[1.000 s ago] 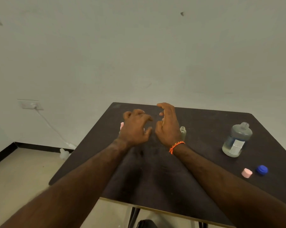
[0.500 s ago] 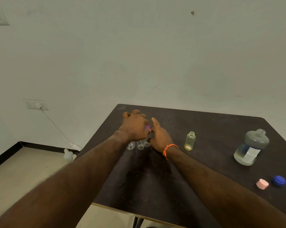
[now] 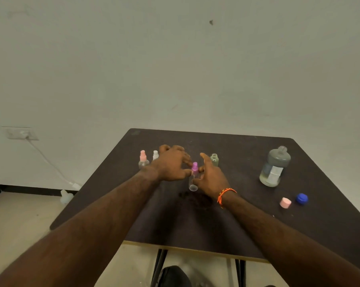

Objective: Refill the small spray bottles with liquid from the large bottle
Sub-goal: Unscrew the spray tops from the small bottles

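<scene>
1. Both arms reach forward over a dark brown table (image 3: 247, 224) set against a pale wall.
2. The left hand (image 3: 171, 163) has its fingers curled, and its fingertips pinch the magenta spray cap (image 3: 194, 167) of a small clear spray bottle (image 3: 193, 182).
3. That bottle is held off the table between the two hands, tilted, with its clear base turned toward the camera.
4. The right hand (image 3: 209, 177) grips the bottle's body low down with thumb and lower fingers, while its index finger points straight ahead; an orange cord bracelet (image 3: 224, 195) circles that wrist.
5. Left of the left hand, two more small spray bottles stand upright on the table: one with a pink spray top (image 3: 143, 161) and, just beside it, one with a white spray top (image 3: 155, 155), partly hidden by the hand.
6. Just beyond the right hand stands a small open bottle (image 3: 214, 159) without a cap, holding yellowish liquid.
7. The large bottle (image 3: 275, 167) stands upright, well apart to the right, uncapped, with a white label and clear liquid low in it.
8. Nearer the camera on that right side lie a pink cap (image 3: 285, 202) and a blue cap (image 3: 301, 198), close together.
9. Off the table at the left, a white cable (image 3: 48, 162) runs down from a wall socket (image 3: 19, 133) to the floor, near a white bottle (image 3: 66, 196) on the floor.
</scene>
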`<state>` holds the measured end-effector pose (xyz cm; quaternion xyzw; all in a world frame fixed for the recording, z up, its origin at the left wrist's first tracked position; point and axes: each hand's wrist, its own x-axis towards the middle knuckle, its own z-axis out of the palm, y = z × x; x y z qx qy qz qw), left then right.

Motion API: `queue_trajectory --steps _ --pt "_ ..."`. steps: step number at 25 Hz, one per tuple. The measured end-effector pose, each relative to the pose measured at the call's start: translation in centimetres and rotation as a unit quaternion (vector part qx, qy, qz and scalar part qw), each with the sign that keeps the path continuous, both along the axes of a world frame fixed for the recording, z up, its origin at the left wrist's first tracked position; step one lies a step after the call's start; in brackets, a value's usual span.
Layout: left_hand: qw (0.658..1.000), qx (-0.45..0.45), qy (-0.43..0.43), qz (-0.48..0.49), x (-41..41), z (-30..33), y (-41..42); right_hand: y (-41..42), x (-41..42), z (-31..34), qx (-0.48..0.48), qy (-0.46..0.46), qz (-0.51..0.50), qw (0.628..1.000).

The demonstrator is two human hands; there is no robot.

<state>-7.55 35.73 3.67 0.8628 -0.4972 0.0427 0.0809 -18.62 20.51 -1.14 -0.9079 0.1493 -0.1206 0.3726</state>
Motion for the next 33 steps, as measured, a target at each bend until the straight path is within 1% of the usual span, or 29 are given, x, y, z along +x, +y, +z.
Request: queue_trajectory --steps 3,5,9,12,14,16,18,21,23,26,28,31,33 --pt "0.997 -0.026 0.055 -0.036 -3.1 -1.1 -1.4 -1.5 -2.9 0.0 -0.008 -0.009 -0.025 1.0" --pt "0.995 -0.043 0.076 -0.05 -4.7 -1.8 -2.4 -2.1 -4.5 0.4 -0.015 -0.008 -0.02 1.0" --pt "0.992 -0.085 0.088 -0.025 -5.9 -3.3 -3.5 -2.7 -6.2 1.8 -0.037 0.031 0.009 0.999" --pt "0.983 -0.129 0.13 -0.01 -6.0 -4.5 -3.5 -2.9 -6.7 2.7 -0.036 0.054 0.022 0.998" --pt "0.972 -0.164 0.17 0.002 -6.1 -5.3 -3.5 -3.0 -6.9 3.2 -0.034 0.023 0.018 0.999" --pt "0.967 -0.17 0.187 0.015 -6.1 -5.8 -3.6 -3.0 -6.8 3.4 -0.085 -0.028 0.008 0.996" --pt "0.968 -0.165 0.189 0.021 -6.0 -5.9 -3.8 -3.0 -6.4 3.5 -0.134 -0.038 0.001 0.99" --pt "0.97 -0.16 0.182 0.018 -6.0 -6.1 -3.7 -3.2 -6.3 3.4 -0.118 -0.004 -0.028 0.993" --pt "0.971 -0.162 0.175 0.012 -6.0 -6.3 -3.7 -3.3 -6.7 3.1 -0.122 0.015 -0.01 0.992" --pt "0.97 -0.169 0.173 0.016 -6.0 -6.4 -3.7 -3.2 -6.8 2.7 -0.145 -0.026 0.022 0.989" --pt "0.97 -0.165 0.177 0.021 -6.0 -6.5 -3.8 -3.2 -6.6 2.8 -0.14 -0.032 0.003 0.99" --pt "0.972 -0.159 0.169 0.02 -6.0 -6.5 -3.9 -2.9 -6.3 2.9 -0.12 -0.013 -0.041 0.992" --pt "0.972 -0.165 0.168 0.015 -6.0 -6.4 -3.9 -2.5 -6.3 2.8 -0.117 -0.009 -0.05 0.992"
